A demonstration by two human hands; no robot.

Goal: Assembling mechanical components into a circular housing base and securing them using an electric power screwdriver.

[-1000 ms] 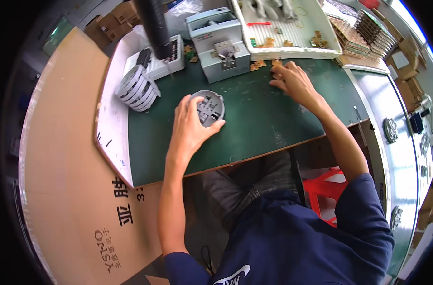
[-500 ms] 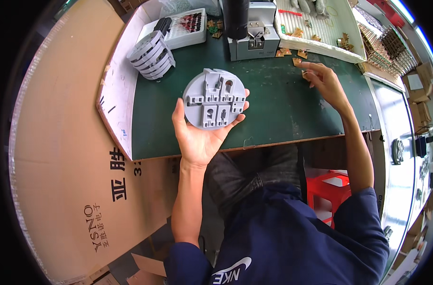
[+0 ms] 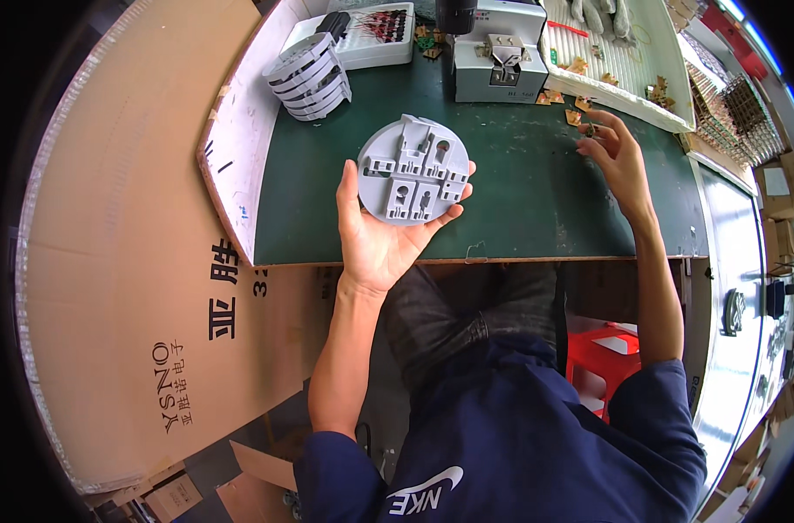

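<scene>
My left hand (image 3: 375, 244) is closed round the edge of a round grey plastic fixture (image 3: 414, 170), its face with raised slotted blocks and cut-outs turned up. The thumb lies at its left edge and the fingertips show at the right. Over at the right of the green bench, my right hand (image 3: 619, 157) pinches a small circuit board piece (image 3: 591, 130) between thumb and fingers; most of it is hidden. Nearby on the bench lie several small golden-brown board pieces (image 3: 573, 117), close to a grey machine (image 3: 502, 74) with a metal clamp on its front.
A stack of grey ring-shaped fixtures (image 3: 310, 83) stands at the back left, before a white tray (image 3: 375, 57) of red-wired parts. A white foam tray (image 3: 624, 100) with loose boards sits at the back right. A cardboard sheet (image 3: 127, 218) flanks the bench's left side.
My right hand has lifted a small board piece off the bench and drawn slightly back. The view has shifted, while my left hand still holds the round fixture.
</scene>
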